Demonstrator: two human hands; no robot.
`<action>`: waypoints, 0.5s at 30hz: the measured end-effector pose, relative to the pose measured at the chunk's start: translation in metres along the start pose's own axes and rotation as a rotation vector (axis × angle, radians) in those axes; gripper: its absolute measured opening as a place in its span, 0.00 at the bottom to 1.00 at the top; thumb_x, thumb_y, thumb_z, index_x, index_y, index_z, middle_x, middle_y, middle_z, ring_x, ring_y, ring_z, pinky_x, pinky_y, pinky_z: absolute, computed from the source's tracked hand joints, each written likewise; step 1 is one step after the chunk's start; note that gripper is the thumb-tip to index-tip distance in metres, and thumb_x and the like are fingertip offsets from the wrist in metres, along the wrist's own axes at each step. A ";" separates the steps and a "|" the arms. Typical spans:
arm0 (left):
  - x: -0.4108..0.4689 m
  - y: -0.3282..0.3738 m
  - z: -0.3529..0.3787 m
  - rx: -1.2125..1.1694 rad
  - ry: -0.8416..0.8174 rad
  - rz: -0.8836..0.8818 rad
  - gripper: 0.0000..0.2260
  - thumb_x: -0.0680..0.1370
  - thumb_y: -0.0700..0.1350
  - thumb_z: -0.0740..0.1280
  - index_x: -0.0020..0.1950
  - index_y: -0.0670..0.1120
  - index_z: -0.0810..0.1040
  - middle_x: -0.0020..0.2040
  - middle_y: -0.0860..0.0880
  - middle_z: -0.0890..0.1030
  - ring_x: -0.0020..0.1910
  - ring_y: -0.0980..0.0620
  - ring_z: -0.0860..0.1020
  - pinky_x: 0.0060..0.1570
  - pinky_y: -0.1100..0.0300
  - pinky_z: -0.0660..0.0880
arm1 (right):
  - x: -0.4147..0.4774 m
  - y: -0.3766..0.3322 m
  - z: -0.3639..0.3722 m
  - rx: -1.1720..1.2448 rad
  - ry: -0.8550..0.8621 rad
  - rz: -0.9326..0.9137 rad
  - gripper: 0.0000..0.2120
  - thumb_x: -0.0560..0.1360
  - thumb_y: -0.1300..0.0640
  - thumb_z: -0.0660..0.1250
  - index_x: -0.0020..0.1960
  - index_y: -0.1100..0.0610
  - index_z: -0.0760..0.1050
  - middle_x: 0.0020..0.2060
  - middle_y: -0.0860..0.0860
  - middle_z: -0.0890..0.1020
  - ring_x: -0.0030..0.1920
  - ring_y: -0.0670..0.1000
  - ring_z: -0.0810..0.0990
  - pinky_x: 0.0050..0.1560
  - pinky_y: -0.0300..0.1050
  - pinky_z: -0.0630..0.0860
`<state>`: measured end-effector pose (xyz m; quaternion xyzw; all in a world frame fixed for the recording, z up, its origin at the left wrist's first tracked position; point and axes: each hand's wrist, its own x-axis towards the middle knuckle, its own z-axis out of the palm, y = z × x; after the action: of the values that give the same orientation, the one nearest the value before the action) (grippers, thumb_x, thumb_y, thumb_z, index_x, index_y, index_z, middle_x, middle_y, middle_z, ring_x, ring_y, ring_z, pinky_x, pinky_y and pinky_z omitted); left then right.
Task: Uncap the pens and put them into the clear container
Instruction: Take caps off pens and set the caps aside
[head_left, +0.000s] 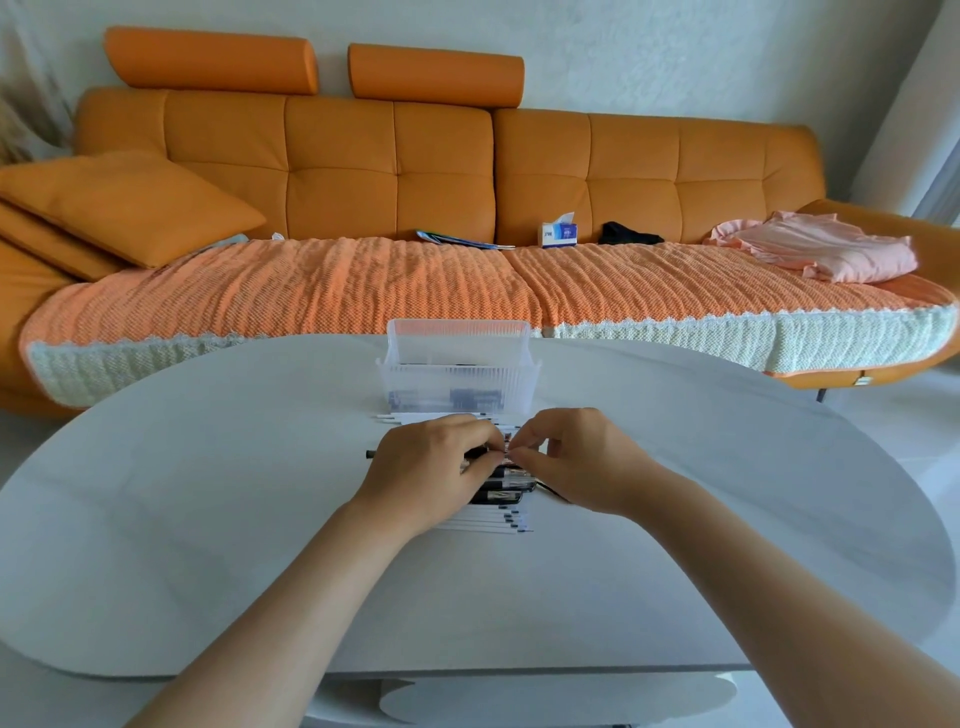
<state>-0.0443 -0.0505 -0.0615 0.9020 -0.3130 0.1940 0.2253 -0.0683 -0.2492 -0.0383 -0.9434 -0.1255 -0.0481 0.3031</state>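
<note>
A clear ribbed plastic container (459, 382) stands at the far middle of the white table (208, 493), with dark pens lying in its bottom. In front of it lies a row of pens (506, 496), black ones in the middle and white ones nearest me and nearest the container. Above that row my left hand (426, 475) grips the barrel of a black pen (371, 453), whose end sticks out to the left. My right hand (569, 460) pinches the other end of that pen at its cap. The two hands meet fingertip to fingertip and hide most of the pen.
An orange sofa (441, 171) with a knitted cover runs behind the table. On it lie a tissue box (559, 232), a black item (628, 234), pink cloth (826, 252) and cushions (124, 202). The table's front edge (519, 670) is close to me.
</note>
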 end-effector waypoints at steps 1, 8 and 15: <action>0.000 0.001 0.001 0.004 0.009 0.010 0.06 0.77 0.55 0.64 0.48 0.57 0.79 0.44 0.60 0.80 0.40 0.58 0.78 0.34 0.61 0.73 | -0.001 0.000 -0.001 -0.008 -0.003 0.005 0.07 0.77 0.50 0.68 0.42 0.41 0.79 0.36 0.35 0.81 0.33 0.39 0.77 0.31 0.30 0.68; 0.007 0.015 0.004 0.059 0.112 0.095 0.01 0.74 0.50 0.69 0.42 0.55 0.79 0.36 0.57 0.78 0.32 0.57 0.74 0.29 0.72 0.56 | -0.005 0.005 -0.006 0.259 -0.023 0.154 0.08 0.76 0.56 0.68 0.38 0.54 0.81 0.25 0.42 0.75 0.28 0.47 0.71 0.31 0.42 0.70; 0.011 0.019 0.014 0.015 -0.027 -0.053 0.03 0.77 0.51 0.65 0.46 0.56 0.79 0.41 0.62 0.79 0.37 0.59 0.73 0.32 0.70 0.61 | -0.010 0.020 -0.008 0.060 0.025 0.134 0.04 0.73 0.50 0.71 0.40 0.46 0.83 0.36 0.38 0.82 0.34 0.41 0.77 0.39 0.42 0.78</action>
<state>-0.0455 -0.0764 -0.0622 0.9142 -0.2905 0.1778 0.2194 -0.0731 -0.2715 -0.0443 -0.9395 -0.0599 -0.0358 0.3353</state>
